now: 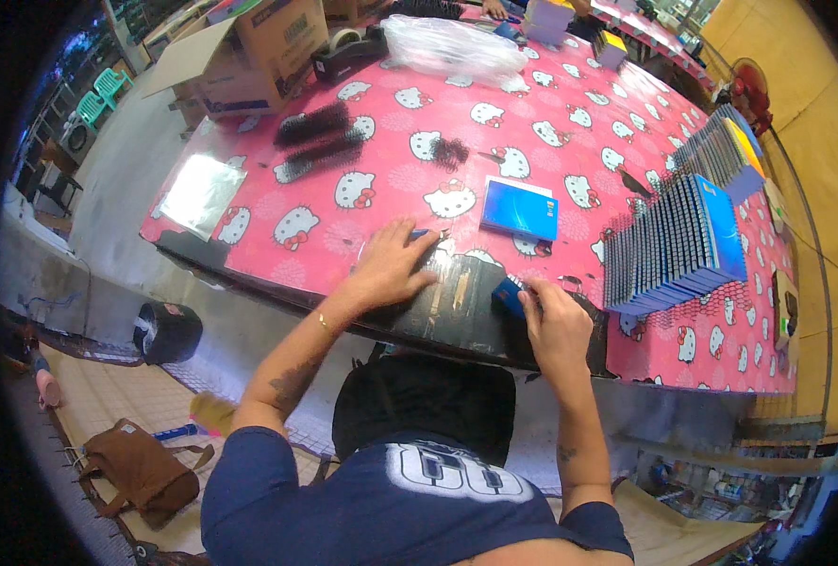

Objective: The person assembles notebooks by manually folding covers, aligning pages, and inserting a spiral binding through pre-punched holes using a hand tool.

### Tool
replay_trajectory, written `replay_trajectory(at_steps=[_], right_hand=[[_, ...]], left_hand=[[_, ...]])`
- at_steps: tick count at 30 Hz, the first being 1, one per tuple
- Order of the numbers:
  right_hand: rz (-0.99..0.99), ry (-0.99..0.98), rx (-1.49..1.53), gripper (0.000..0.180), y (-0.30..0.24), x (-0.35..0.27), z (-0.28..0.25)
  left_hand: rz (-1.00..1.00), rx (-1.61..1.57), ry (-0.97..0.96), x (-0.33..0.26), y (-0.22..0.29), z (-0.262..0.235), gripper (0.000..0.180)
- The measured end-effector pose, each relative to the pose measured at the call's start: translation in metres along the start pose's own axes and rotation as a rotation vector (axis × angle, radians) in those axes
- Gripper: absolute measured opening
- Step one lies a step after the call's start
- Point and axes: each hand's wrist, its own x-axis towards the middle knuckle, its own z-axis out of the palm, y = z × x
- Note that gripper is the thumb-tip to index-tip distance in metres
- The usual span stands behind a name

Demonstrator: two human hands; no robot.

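Your left hand (393, 269) lies flat, fingers spread, on the table's (570, 141) near edge, holding nothing. Your right hand (553, 321) pinches 1 small blue booklet (507, 294) there, with the blue booklet stack (674, 247) toward the right edge.

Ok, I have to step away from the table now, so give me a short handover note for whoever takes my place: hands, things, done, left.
Left hand: flat, palm down, pressing a clear sleeve on the worn black table edge.
Right hand: gripping a small blue packet at that same edge.
Things: one blue flat pack lies loose ahead of the hands; black combs sit at far left; clear bags are at the far end.
Done: long rows of blue packs stand stacked at right.
Left: the packet in hand, the loose pack and the combs.
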Motion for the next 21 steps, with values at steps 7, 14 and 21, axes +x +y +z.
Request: replay_trajectory(at_steps=[7,14,21], right_hand=[[0.017,0.017,-0.07,0.015,0.0,0.004,0.002],[0.016,0.028,-0.064,0.015,-0.001,0.004,0.002],[0.014,0.032,-0.06,0.016,0.0,0.003,0.003]], left_hand=[[-0.39,-0.892,-0.003,-0.009,0.03,0.003,0.033],[-0.65,-1.852,-0.341,-0.009,0.087,-0.001,0.038],[-0.105,-0.871,0.017,-0.004,0.085,-0.005,0.031]])
